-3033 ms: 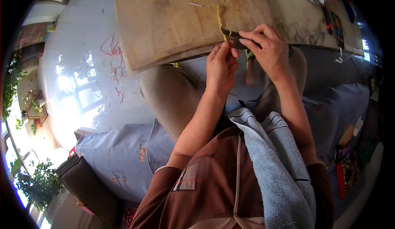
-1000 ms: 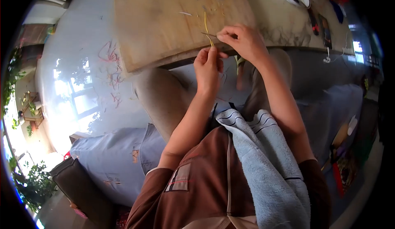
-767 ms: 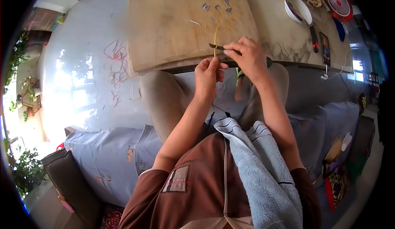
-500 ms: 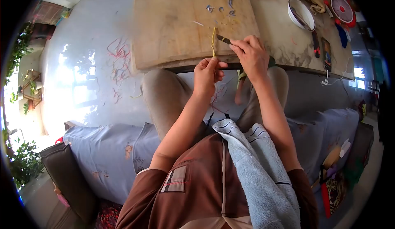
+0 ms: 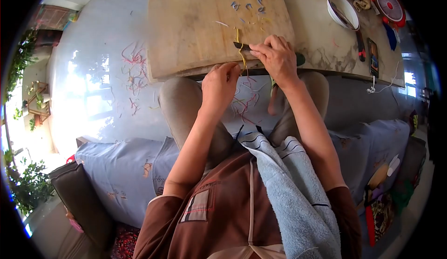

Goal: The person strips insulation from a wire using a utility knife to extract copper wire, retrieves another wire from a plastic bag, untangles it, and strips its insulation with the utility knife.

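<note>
A thin yellow strand (image 5: 238, 36) lies over the front part of the wooden board (image 5: 186, 31), and its lower end hangs past the front edge. My right hand (image 5: 275, 59) is closed on the handle of a small dark blade (image 5: 240, 46), which lies across the strand. Beside the strand's lower part, at the board's edge, is my left hand (image 5: 220, 83), its fingers drawn together. Whether those fingertips pinch the strand is too small to make out. Curled grey-blue scraps (image 5: 249, 6) and a few short bits lie farther back on the board.
A white bowl (image 5: 342, 10), a red-handled tool (image 5: 360, 46), a phone (image 5: 373, 56) with a white cable and a red round object (image 5: 389, 5) lie on the marbled table (image 5: 316, 40). Red scraps (image 5: 135, 68) litter the floor. A blue towel (image 5: 298, 189) hangs over my front.
My left hand has moved left and slightly down, off the strand's line. My right hand has shifted a little left and up, bringing the blade across the strand, which now hangs past the edge.
</note>
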### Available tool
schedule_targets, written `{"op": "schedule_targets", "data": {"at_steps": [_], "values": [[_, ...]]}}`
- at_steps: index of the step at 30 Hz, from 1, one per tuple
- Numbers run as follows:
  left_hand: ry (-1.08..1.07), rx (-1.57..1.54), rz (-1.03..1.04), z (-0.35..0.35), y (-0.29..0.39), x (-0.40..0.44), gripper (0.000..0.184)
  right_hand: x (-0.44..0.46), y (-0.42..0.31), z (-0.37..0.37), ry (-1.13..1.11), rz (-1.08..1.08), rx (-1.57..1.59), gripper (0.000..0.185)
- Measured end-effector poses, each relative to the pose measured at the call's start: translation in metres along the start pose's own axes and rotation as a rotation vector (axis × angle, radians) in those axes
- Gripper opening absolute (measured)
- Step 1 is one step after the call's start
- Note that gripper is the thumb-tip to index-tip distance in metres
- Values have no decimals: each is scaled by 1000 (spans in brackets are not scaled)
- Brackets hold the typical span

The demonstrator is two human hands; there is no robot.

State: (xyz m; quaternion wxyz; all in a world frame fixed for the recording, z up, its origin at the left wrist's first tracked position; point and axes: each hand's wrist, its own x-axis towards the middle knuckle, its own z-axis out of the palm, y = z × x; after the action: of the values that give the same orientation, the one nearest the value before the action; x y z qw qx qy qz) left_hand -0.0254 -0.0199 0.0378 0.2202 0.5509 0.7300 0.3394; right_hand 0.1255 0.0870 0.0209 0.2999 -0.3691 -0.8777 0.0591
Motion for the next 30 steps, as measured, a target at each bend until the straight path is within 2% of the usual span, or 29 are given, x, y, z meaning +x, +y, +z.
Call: {"op": "schedule_targets", "data": {"at_steps": [3,6,7,13,16,23,30], "values": [[-278,-613,-397,6,4,8,35,-1,-2,1,8,-7,3,14],[-356,-1390,-686,27,5,16,34,2,-5,-4,-13,19,-17,15],[-423,-1289,-564,34,-6,16,31,2,-5,-3,-7,25,-16,15],[-261,-1238,-437,48,-8,9,27,-6,-9,-8,-9,31,7,15],[-242,-1166,-464,47,4,9,25,-6,-8,-7,-3,3,10,15],[-286,-1282,-533,48,-2,10,22,-4,-6,-11,-56,-60,1,19],[-270,-1344,-532,52,-4,9,22,-6,-13,-4,3,20,-37,19]]}}
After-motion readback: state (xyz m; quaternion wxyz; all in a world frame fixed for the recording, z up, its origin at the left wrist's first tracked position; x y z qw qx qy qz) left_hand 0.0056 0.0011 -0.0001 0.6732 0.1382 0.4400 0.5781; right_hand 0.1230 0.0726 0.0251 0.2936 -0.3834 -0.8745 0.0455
